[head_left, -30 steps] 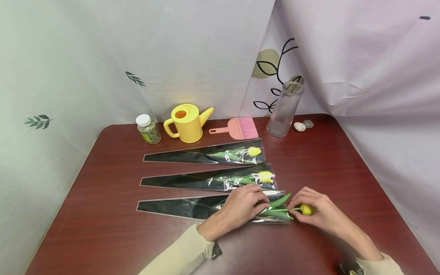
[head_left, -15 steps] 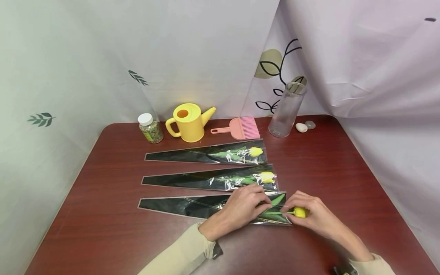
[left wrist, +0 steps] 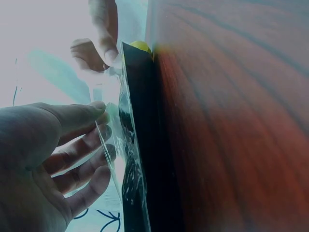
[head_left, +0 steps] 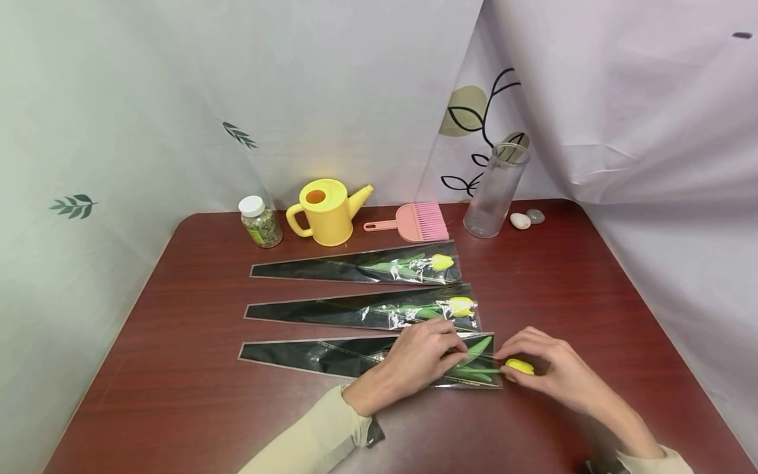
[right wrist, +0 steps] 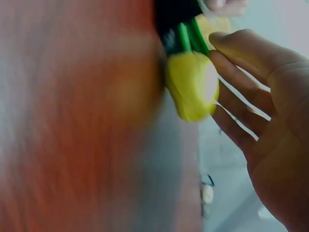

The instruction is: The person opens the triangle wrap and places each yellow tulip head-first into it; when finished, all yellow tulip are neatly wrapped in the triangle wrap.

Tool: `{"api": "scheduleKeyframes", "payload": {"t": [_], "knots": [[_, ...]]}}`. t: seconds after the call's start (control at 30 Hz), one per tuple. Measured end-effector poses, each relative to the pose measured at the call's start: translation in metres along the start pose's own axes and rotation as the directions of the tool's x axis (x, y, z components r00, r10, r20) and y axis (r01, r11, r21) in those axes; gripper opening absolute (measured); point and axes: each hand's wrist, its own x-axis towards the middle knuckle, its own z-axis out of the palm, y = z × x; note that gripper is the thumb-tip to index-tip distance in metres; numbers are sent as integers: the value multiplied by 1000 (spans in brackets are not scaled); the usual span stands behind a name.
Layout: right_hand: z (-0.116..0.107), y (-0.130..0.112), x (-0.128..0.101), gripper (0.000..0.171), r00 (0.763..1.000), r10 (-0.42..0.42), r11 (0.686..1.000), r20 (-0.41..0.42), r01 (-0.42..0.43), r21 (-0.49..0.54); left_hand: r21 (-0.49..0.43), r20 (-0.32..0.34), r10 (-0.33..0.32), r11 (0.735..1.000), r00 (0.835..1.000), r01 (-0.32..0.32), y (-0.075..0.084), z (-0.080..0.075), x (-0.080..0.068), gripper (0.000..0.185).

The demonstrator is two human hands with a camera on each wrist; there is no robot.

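Observation:
A yellow tulip (head_left: 520, 367) with green leaves lies on the lowest of several black, clear-fronted flower sleeves (head_left: 296, 353). Its leaves and stem are under the clear film, while its head is past the sleeve's right-hand mouth. My left hand (head_left: 414, 353) pinches the film, lifting it off the black backing, as the left wrist view (left wrist: 63, 150) shows. At the mouth, my right hand (head_left: 547, 362) has bent fingers around the tulip's head end. Its thumb (right wrist: 260, 46) and forefinger nearly meet beside the leaf; whether they grip film or plant is unclear.
Two sleeves (head_left: 284, 270) above each hold a yellow tulip (head_left: 441, 263). Along the back stand a jar (head_left: 260, 224), a yellow watering can (head_left: 327, 214), a pink dustpan and brush (head_left: 414, 222), and a clear vase (head_left: 496, 191) beside two stones (head_left: 521, 221).
The tulip has slid left and its leaves now lie inside the sleeve. My right hand went left with it, then back slightly right along the stem. The left hand has stayed put.

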Motion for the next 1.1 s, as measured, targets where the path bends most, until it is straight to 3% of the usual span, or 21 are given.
{"api": "scheduleKeyframes", "payload": {"t": [0.27,0.43,1.1], "knots": [[-25,3,-18,49,979,189,977,69,-181,-112,-2,4,0,1000,1000,0,1,0,0,9],[-27,7,-27,50,966,239,968,103,-228,-105,-6,1,0,1000,1000,0,0,1,0,8],[-25,12,-31,45,984,176,980,29,-172,-101,-14,3,-6,1000,1000,6,0,1,1,9]]}}
